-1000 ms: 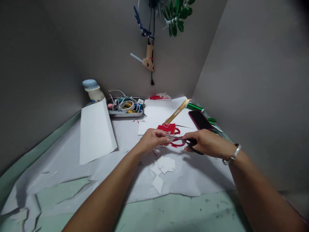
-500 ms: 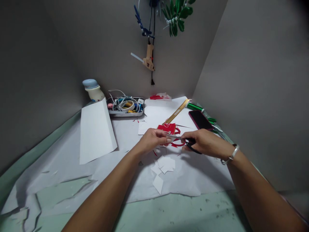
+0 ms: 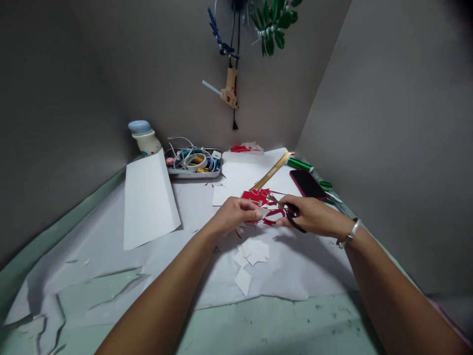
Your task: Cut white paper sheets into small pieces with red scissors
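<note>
Between the thumb and fingers of my left hand (image 3: 238,215) is a small white paper piece (image 3: 263,212). My right hand (image 3: 308,213) grips black-handled scissors (image 3: 294,218), their blades pointing left just above the paper piece and apart from it. Under and behind both hands lie a red printed card (image 3: 256,196) and a red ring-shaped piece (image 3: 275,217). Nearer to me, several white diamond-like paper cutouts (image 3: 256,251) overlap on the white sheet, and a single cutout (image 3: 243,281) lies apart from them.
A folded white card (image 3: 150,199) stands at left, near a blue-capped bottle (image 3: 145,137) and a metal tray (image 3: 194,174) of cords and spools. At right are a gold ruler-like strip (image 3: 270,171) and a phone (image 3: 308,184). A glue gun (image 3: 229,88) hangs on the wall.
The scissors have come away from the paper piece, their blades now tilted up and back. My left hand keeps its hold on the paper. The view has shifted slightly.
</note>
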`<state>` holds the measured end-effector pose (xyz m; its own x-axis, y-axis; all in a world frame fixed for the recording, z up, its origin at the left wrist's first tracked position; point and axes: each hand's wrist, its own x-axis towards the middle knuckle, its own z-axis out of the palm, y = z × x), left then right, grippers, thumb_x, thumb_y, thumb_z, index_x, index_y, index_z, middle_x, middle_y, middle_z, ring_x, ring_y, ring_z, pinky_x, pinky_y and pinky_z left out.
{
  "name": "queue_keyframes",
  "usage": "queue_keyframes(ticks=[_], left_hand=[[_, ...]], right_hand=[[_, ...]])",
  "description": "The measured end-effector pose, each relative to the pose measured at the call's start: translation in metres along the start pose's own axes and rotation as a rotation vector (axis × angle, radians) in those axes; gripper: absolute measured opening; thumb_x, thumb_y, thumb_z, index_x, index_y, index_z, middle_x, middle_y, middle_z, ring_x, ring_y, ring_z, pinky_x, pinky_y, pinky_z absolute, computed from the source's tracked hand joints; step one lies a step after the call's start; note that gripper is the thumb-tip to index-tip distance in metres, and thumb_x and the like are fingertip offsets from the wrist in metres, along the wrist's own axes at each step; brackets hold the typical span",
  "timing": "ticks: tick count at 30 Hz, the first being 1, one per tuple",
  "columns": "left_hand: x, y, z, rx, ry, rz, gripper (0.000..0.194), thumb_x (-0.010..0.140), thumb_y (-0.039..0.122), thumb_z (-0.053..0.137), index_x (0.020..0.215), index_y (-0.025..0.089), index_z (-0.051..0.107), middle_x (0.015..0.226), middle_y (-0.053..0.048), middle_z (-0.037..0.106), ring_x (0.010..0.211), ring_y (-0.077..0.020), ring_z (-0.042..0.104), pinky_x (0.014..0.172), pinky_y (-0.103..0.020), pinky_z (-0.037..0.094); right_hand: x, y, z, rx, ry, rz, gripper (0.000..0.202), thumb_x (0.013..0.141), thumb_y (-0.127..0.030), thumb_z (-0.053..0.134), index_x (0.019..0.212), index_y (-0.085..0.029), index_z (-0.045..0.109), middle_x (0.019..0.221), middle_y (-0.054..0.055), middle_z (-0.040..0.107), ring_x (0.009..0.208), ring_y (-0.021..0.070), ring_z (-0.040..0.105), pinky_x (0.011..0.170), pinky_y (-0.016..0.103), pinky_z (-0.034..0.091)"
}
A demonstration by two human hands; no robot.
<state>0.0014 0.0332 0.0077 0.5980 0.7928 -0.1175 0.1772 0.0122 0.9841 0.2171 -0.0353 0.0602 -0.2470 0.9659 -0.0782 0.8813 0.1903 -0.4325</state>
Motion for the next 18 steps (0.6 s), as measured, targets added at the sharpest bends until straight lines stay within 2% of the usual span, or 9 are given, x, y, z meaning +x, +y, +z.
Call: queue_keyframes(ticks=[8,13,18], left_hand=[[0.001,0.0,0.0,-0.051,0.021,0.037,0.017,0.068,0.031,0.072,0.076,0.017,0.071,0.069,-0.003,0.066,0.06,-0.0112,0.055,0.058,-0.025,0.041],[0.001,0.0,0.002,-0.086,0.026,0.037,0.016,0.068,0.03,0.072,0.078,0.017,0.071,0.07,-0.004,0.067,0.062,-0.0118,0.057,0.062,-0.027,0.043],[0.001,0.001,0.002,-0.06,0.021,0.034,0.017,0.068,0.031,0.072,0.079,0.018,0.071,0.072,-0.004,0.067,0.063,-0.0121,0.057,0.062,-0.027,0.044]], right_hand=[[-0.007,0.007,-0.013,0.051,-0.176,0.004,0.05,0.071,-0.057,0.062,0.107,-0.023,0.06,0.077,0.0,0.06,0.065,0.015,0.052,0.056,0.024,0.038],[-0.008,0.003,-0.012,0.026,-0.178,0.007,0.044,0.072,-0.055,0.062,0.104,-0.024,0.062,0.07,-0.001,0.058,0.06,0.0142,0.051,0.053,0.023,0.037],[-0.009,0.001,-0.01,-0.016,-0.114,0.046,0.044,0.071,-0.055,0.062,0.103,-0.024,0.063,0.074,0.001,0.063,0.063,0.0158,0.054,0.056,0.024,0.038]])
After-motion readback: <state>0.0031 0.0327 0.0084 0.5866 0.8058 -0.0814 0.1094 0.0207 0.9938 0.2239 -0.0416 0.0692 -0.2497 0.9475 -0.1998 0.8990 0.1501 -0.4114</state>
